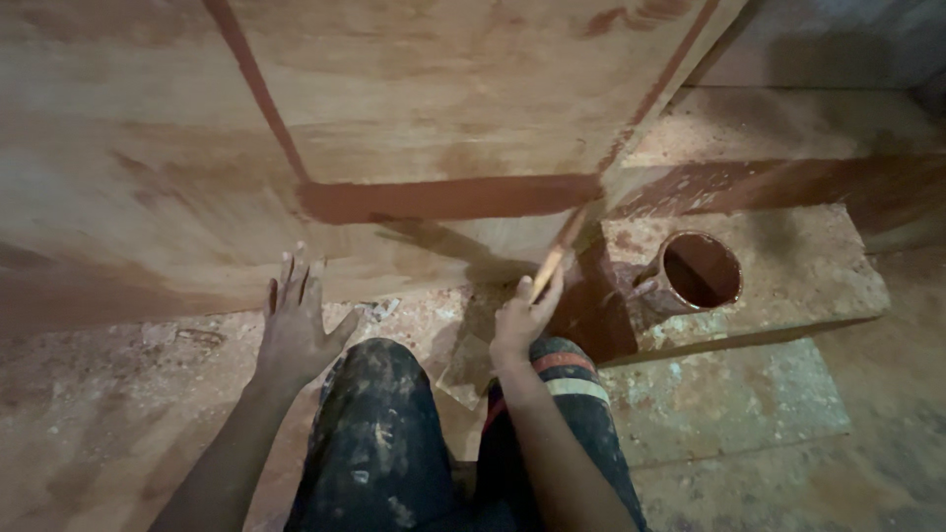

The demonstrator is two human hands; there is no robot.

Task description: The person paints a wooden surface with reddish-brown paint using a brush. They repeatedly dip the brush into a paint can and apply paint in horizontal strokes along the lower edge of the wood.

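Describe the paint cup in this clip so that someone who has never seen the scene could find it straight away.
Start at the big wooden panel with reddish-brown painted bands. Low on its right lies a pale, paint-smeared slab. On that slab stands the cup, round, open-topped, coated in reddish-brown paint, with a small handle on its left. It is the only round container there, right of the right hand holding a brush.

Stone step, paint cup and stained floor

A rough stone block (pixel 788 286) lies at the right, spotted with red-brown stain; a cup (pixel 698 272) with dark red paint stands on it. Below is a dusty concrete floor (pixel 749 414). Dark trousers (pixel 379 443) with paint marks fill the bottom middle.
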